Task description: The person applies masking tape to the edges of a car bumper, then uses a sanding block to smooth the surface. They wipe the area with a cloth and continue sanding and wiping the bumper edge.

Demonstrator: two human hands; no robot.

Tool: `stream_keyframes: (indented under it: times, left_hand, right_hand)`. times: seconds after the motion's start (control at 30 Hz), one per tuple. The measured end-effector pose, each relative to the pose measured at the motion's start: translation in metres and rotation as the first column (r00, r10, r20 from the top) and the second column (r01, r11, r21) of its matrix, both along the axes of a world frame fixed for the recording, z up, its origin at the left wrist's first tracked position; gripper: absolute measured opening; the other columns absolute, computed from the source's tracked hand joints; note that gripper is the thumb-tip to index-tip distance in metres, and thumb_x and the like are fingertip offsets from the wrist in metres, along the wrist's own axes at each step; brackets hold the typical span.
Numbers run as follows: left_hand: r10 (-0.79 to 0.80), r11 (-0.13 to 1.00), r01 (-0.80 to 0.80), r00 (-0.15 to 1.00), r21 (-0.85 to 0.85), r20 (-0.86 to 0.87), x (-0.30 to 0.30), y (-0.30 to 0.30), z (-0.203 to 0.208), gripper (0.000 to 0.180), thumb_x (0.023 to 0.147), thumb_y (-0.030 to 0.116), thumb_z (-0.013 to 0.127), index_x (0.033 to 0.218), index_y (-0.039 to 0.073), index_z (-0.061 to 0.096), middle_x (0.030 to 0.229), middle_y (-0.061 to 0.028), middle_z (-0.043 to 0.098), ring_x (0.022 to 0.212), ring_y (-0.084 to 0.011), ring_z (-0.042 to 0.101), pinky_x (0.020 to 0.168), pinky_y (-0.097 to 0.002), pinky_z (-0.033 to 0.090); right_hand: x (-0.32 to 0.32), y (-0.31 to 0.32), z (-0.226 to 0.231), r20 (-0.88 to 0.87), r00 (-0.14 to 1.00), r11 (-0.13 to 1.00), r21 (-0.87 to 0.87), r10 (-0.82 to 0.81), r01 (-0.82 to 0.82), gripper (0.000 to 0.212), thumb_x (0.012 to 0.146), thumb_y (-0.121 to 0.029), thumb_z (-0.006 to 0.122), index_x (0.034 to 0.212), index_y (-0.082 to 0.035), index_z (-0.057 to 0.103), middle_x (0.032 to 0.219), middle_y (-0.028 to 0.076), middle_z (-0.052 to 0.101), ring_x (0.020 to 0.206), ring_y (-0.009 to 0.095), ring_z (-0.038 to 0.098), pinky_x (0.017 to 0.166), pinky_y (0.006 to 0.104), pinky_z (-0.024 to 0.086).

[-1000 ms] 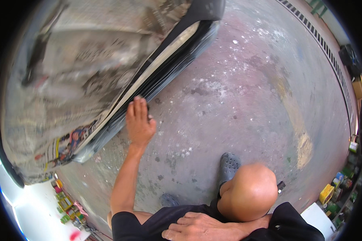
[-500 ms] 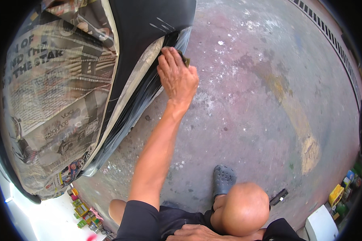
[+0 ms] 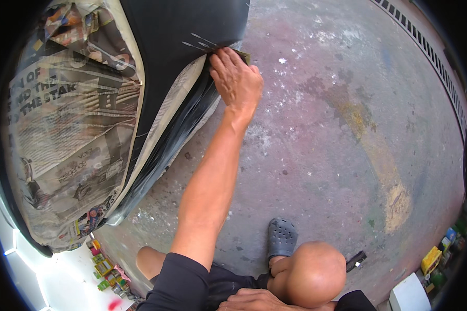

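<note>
In the head view, the left hand [image 3: 236, 78] grasped an olive pad [image 3: 243, 55] against the lower right corner of the dark panel [image 3: 187, 23], its fingers laid together over it, apparently to press evenly along the edge, while newspaper [image 3: 83, 119] lined the panel's left edge, presumably as a shield. The right hand [image 3: 254, 299] lay at the lap with its palm hidden, so whether it was empty could not be determined. Compared with half a second earlier, the left hand had moved nearer the panel's pale marks [image 3: 203, 40]
</note>
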State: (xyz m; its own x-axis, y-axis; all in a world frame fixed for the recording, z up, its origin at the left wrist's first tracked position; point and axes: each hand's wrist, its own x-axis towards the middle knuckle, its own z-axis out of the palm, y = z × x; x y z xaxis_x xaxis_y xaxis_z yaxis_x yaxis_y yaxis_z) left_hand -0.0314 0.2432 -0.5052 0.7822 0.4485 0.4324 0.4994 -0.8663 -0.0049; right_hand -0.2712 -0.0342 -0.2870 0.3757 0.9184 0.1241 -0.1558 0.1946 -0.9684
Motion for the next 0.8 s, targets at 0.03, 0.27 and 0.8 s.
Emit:
stream_keyframes:
  times: [0.03, 0.27, 0.8]
  left_hand:
    - [-0.032, 0.999, 0.032, 0.999, 0.012, 0.01, -0.002, 0.0, -0.001, 0.07, 0.095, 0.026, 0.059, 0.149, -0.016, 0.047, 0.156, -0.0304, 0.049, 0.143, -0.0424, 0.043, 0.118, -0.0536, 0.038]
    - [0.022, 0.995, -0.019, 0.999, -0.096, 0.034, -0.002, 0.0, 0.009, 0.071, 0.096, 0.027, 0.059, 0.151, -0.015, 0.045, 0.158, -0.0299, 0.047, 0.145, -0.0422, 0.041, 0.118, -0.0537, 0.037]
    - [0.087, 0.994, -0.089, 0.996, -0.068, -0.022, -0.017, 0.004, 0.012, 0.073, 0.096, 0.028, 0.054, 0.153, -0.017, 0.041, 0.162, -0.0323, 0.043, 0.151, -0.0428, 0.038, 0.123, -0.0525, 0.033]
  right_hand:
    - [0.0, 0.0, -0.001, 0.001, 1.0, 1.0, 0.017, 0.006, -0.006, 0.019, 0.096, -0.031, 0.079, 0.089, -0.015, 0.07, 0.087, 0.002, 0.072, 0.077, 0.024, 0.069, 0.068, 0.0387, 0.051]
    - [0.006, -0.007, 0.001, 0.045, 0.999, 1.0, -0.007, 0.003, -0.003, 0.019, 0.097, -0.031, 0.077, 0.088, -0.015, 0.07, 0.086, 0.002, 0.071, 0.078, 0.024, 0.069, 0.069, 0.0395, 0.052]
    - [0.009, -0.014, 0.0, -0.003, 0.996, 0.996, 0.029, 0.089, -0.089, 0.021, 0.099, -0.033, 0.077, 0.089, -0.015, 0.07, 0.086, 0.003, 0.07, 0.081, 0.025, 0.069, 0.07, 0.0398, 0.052]
